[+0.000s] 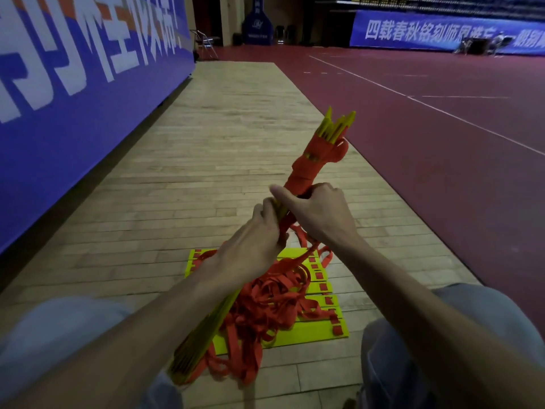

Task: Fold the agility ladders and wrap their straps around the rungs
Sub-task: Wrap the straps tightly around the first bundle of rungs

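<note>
A bundle of yellow ladder rungs [336, 125] slants up and away from me, its far half bound in red strap wraps [309, 163]. My left hand [253, 240] grips the bundle at its middle. My right hand [318, 211] holds it just above, fingers curled round the wrapped part, thumb stretched left. Loose red straps [265, 302] hang from the bundle in a tangled heap. Beneath them a second ladder lies on the floor as a flat stack of yellow rungs [312, 332] with red strap tabs.
I sit on a wooden floor strip [224, 119], my knees in blue jeans [442, 335] at both sides. A blue banner wall [73, 93] runs along the left. Red court flooring [427, 98] lies to the right. A folding chair [205, 42] stands far ahead.
</note>
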Available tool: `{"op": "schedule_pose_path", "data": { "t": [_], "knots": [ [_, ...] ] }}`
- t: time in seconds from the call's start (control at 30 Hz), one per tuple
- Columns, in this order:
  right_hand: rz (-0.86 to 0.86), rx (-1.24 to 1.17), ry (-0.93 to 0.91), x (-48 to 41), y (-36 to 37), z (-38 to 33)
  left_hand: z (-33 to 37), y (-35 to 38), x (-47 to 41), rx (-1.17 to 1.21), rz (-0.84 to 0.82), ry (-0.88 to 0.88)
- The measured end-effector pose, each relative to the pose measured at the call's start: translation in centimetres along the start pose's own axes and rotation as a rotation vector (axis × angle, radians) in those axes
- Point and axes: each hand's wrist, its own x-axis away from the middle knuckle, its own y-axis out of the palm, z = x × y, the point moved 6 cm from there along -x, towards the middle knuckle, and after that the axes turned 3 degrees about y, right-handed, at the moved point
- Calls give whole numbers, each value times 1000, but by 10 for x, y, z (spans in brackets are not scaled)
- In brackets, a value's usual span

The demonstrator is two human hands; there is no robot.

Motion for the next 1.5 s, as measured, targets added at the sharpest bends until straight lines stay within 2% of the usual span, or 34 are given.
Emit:
{"op": "schedule_pose_path", "data": {
  "t": [0.07, 0.17, 0.27, 0.37, 0.53, 0.63, 0.8, 0.93, 1.0, 1.07, 1.2, 1.3, 1.37, 1.43, 1.5],
  "knots": [
    [9, -113, 17, -3, -4, -2, 3, -1, -1, 37, -12, 71],
    [29, -278, 28, -9, -16, -6, 2, -14, -4, 322, -30, 96],
    [26, -441, 50, -11, -27, -9, -1, -16, -5, 644, -103, 22],
    [16, -583, 57, -9, -33, -11, 2, -4, 1, 839, -209, -100],
    [3, -529, -5, -10, -30, -11, 0, 2, -2, 954, -262, -147],
    [-72, -346, -58, -12, -29, -12, -4, 0, -4, 954, -177, -164],
    [-229, -34, -88, -12, -17, -3, -23, 2, -8, 814, 16, -226],
    [-153, 121, -208, -17, -21, -3, -31, -7, -10, 402, 171, -269],
    [-173, 66, -167, -19, -20, -1, -29, -9, -11, 225, 156, -241],
    [-231, -80, -43, -18, -16, 3, -22, -5, -10, 61, 123, -162],
    [-317, -337, 121, -7, -7, 5, -15, 0, -2, -90, 95, -27],
    [-351, -406, 84, -1, -4, -2, -12, 0, 2, -205, 106, 27],
    [-304, -337, 32, 1, -3, -5, -8, 0, 4, -257, 131, 57],
    [-233, -304, 20, 1, -7, -4, -5, -2, 5, -231, 124, 56],
    [-252, -381, 20, 0, -12, -7, -4, -11, 4, -147, 165, 77]
  ]
}}
